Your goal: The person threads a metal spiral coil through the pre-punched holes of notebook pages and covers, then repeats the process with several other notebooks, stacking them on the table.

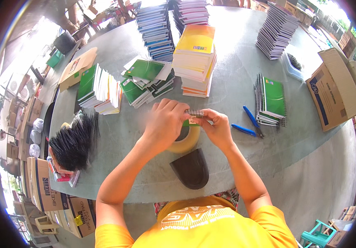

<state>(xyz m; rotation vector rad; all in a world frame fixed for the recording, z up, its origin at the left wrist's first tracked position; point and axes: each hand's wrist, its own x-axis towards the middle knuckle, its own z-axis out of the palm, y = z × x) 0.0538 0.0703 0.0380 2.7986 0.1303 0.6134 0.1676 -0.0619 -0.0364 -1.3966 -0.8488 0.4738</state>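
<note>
Both hands meet over the middle of the table, in front of my chest. Between their fingers is a spiral-bound notebook, its coil edge facing up and a bit of green showing below; the fingers cover most of it. My left hand is closed on its left end. At the right end, my right hand pinches it between thumb and fingers. Directly beneath lies a tan roll of tape, partly hidden by the left hand. Nearer me is a dark, half-oval flat piece.
Blue-handled pliers lie right of my hands, beside coil-bound green notebooks. Loose green notebooks and a tall yellow-topped stack stand beyond. Black coils are bunched at left. An open carton sits at the right edge.
</note>
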